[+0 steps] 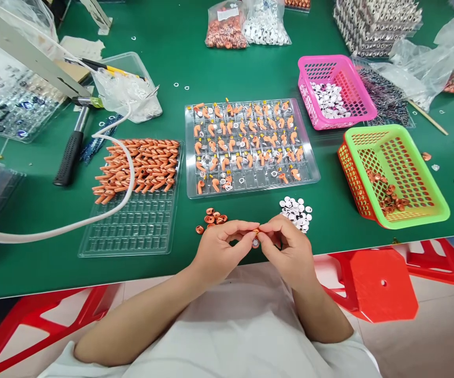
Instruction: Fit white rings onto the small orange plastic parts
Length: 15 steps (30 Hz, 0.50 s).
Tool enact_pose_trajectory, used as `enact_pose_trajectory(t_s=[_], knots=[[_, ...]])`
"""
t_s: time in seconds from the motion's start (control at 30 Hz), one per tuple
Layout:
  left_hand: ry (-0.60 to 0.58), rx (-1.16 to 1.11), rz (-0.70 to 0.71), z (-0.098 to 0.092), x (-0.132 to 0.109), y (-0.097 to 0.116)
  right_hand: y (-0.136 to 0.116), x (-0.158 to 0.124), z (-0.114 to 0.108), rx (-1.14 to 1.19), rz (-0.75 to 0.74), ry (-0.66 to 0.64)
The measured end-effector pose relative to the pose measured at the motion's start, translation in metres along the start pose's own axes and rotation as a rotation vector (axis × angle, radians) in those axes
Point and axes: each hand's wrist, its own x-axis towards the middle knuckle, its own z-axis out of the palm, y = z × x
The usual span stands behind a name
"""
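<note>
My left hand (221,249) and my right hand (289,252) meet at the table's front edge, thumbs and forefingers pinched on one small orange part (255,242) with a round grey face, which looks like an earbud shell. Fingers cover most of it. Just beyond my left hand lies a little heap of orange cup-shaped pieces (211,216). White round discs (296,212) are piled close behind my right hand. Farther back, a clear compartment tray (250,181) holds rows of curved orange pieces with yellow tips, some with white rings beside them.
To the left, another clear tray (128,231) carries stacked orange stems (140,165); a white cable (130,184) curves over it. A hammer (71,152) lies beyond. At right stand a pink basket (339,123) of discs and a green basket (415,220) with orange cups. Red stools (384,283) are below.
</note>
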Motion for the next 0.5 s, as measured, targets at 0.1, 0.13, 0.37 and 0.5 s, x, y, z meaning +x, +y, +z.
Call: enact_pose_trajectory(t_s=[0.1, 0.13, 0.37, 0.5], knots=[[0.031, 0.007, 0.003, 0.0013, -0.0009, -0.0025, 0.0003, 0.0003, 0.0053, 0.013, -0.039, 0.027], [0.037, 0.01, 0.005, 0.0013, -0.001, -0.0028, 0.0002, 0.0005, 0.0063, 0.01, -0.05, 0.029], [0.08, 0.125, 0.067, -0.0003, -0.0007, -0.0026, -0.0039, 0.0009, 0.0098, 0.012, -0.05, 0.012], [0.109, 0.183, 0.119, 0.0003, -0.0014, -0.0032, -0.0063, 0.0004, 0.0114, -0.019, -0.069, 0.01]])
